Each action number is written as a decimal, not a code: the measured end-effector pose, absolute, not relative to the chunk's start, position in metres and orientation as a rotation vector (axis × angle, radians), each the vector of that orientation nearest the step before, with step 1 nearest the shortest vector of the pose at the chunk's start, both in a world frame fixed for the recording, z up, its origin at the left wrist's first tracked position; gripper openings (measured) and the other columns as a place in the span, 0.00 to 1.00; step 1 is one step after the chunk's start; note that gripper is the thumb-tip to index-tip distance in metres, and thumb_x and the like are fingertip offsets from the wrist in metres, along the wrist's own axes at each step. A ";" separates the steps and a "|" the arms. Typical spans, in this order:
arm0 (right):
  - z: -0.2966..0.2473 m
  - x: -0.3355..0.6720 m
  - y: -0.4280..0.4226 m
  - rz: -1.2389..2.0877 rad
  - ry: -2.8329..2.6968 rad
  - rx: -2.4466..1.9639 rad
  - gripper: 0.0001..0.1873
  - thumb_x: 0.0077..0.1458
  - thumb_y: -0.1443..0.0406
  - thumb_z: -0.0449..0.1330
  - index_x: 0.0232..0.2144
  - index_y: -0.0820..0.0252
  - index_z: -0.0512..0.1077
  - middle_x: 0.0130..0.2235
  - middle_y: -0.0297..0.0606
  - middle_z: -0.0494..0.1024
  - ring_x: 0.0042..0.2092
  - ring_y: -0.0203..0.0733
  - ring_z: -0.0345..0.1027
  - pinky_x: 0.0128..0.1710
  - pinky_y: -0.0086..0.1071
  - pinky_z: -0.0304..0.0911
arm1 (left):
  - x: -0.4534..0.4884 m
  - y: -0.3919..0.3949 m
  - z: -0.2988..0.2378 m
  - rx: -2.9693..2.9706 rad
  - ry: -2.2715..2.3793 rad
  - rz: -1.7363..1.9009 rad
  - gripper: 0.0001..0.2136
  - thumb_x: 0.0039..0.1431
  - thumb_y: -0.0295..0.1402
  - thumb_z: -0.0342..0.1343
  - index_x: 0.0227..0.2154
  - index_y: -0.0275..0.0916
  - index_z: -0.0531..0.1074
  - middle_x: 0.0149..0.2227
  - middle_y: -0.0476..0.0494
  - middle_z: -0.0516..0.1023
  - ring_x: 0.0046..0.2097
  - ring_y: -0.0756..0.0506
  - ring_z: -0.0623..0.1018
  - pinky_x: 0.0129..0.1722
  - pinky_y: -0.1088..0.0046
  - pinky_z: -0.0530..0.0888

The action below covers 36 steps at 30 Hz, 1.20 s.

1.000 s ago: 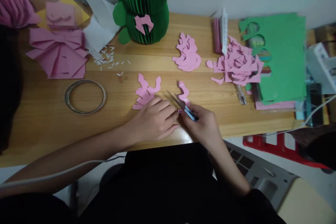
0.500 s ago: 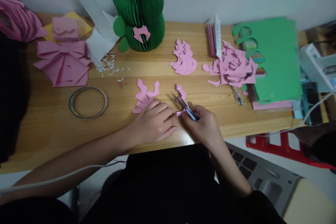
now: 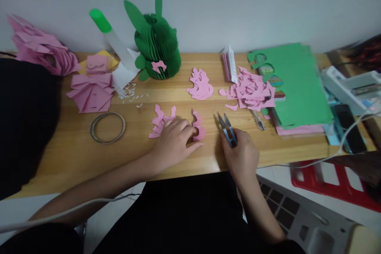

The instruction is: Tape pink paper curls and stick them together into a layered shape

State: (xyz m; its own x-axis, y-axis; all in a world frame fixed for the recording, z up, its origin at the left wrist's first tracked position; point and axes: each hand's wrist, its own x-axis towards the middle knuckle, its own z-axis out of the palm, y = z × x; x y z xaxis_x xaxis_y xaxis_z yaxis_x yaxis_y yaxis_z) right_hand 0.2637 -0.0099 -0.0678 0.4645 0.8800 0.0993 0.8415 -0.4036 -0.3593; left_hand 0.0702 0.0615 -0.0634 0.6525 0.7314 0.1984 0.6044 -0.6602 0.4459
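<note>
My left hand (image 3: 174,139) is holding the pink cutout (image 3: 199,130), fingertips and thumb closed on its left edge. I think I should be pressing it flat on the table (image 3: 59,158), with my fingers back from the cutting line. The cutout is lying near the front edge; it is small and scalloped. Just right of it, not touching, the snips (image 3: 228,131) are pointing away from me with the blades slightly apart, and my right hand (image 3: 242,154) is clamped around them.

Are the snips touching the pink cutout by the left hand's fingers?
Apart. The head view shows a strip of bare table between the snips, held in the right hand, and the pink cutout.
</note>
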 end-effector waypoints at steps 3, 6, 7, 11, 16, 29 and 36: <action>-0.075 0.265 -0.009 0.032 -1.511 -2.307 0.20 0.59 0.53 0.53 0.38 0.63 0.75 0.33 0.47 0.76 0.35 0.51 0.69 0.34 0.39 0.62 | 0.078 0.060 -0.064 2.435 1.130 0.568 0.07 0.59 0.33 0.60 0.27 0.38 0.73 0.31 0.45 0.75 0.38 0.43 0.74 0.40 0.63 0.70; -0.076 0.263 -0.009 -0.096 -1.537 -2.192 0.18 0.59 0.55 0.56 0.42 0.64 0.74 0.38 0.50 0.74 0.39 0.53 0.68 0.39 0.44 0.64 | 0.079 0.055 -0.064 2.329 1.180 0.625 0.06 0.61 0.30 0.56 0.28 0.39 0.73 0.33 0.45 0.77 0.38 0.44 0.75 0.40 0.63 0.70; -0.075 0.261 -0.009 -0.122 -1.547 -2.122 0.17 0.59 0.57 0.57 0.43 0.64 0.73 0.39 0.50 0.73 0.41 0.53 0.67 0.40 0.45 0.64 | 0.078 0.053 -0.064 2.315 1.190 0.632 0.06 0.62 0.30 0.54 0.29 0.38 0.74 0.33 0.45 0.78 0.37 0.44 0.76 0.39 0.63 0.71; -0.065 0.245 -0.010 0.051 -1.713 -1.776 0.12 0.61 0.64 0.56 0.45 0.62 0.74 0.41 0.50 0.72 0.41 0.50 0.67 0.40 0.43 0.66 | 0.070 0.040 -0.061 2.306 1.220 0.623 0.09 0.64 0.29 0.50 0.31 0.37 0.73 0.30 0.46 0.77 0.34 0.45 0.75 0.36 0.65 0.71; -0.067 0.231 -0.011 0.213 -1.914 -1.693 0.14 0.63 0.63 0.54 0.44 0.61 0.77 0.42 0.49 0.74 0.41 0.50 0.67 0.39 0.43 0.65 | 0.063 0.027 -0.063 2.267 1.329 0.704 0.09 0.60 0.26 0.50 0.42 0.39 0.71 0.32 0.47 0.77 0.32 0.46 0.75 0.36 0.66 0.72; -0.065 0.250 0.019 0.485 -1.982 -1.572 0.11 0.60 0.69 0.55 0.35 0.63 0.78 0.36 0.46 0.77 0.38 0.47 0.70 0.39 0.40 0.69 | 0.062 0.066 -0.062 2.937 0.726 0.458 0.20 0.51 0.24 0.49 0.48 0.30 0.72 0.55 0.31 0.74 0.61 0.35 0.69 0.57 0.54 0.66; -0.054 0.265 0.055 0.771 -2.141 -1.563 0.09 0.60 0.70 0.55 0.38 0.60 0.75 0.35 0.41 0.79 0.36 0.44 0.72 0.36 0.36 0.66 | 0.059 0.071 -0.068 2.849 0.753 0.545 0.14 0.56 0.28 0.50 0.44 0.36 0.74 0.54 0.34 0.75 0.61 0.35 0.68 0.60 0.51 0.63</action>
State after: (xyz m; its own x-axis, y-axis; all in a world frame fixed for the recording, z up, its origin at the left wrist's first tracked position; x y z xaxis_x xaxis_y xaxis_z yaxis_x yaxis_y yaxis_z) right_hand 0.2655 0.0548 -0.0536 -0.3103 0.9505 -0.0170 0.7431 0.2313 -0.6279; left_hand 0.0593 0.0708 -0.0681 0.8086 0.5013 0.3078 0.4487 -0.8640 0.2285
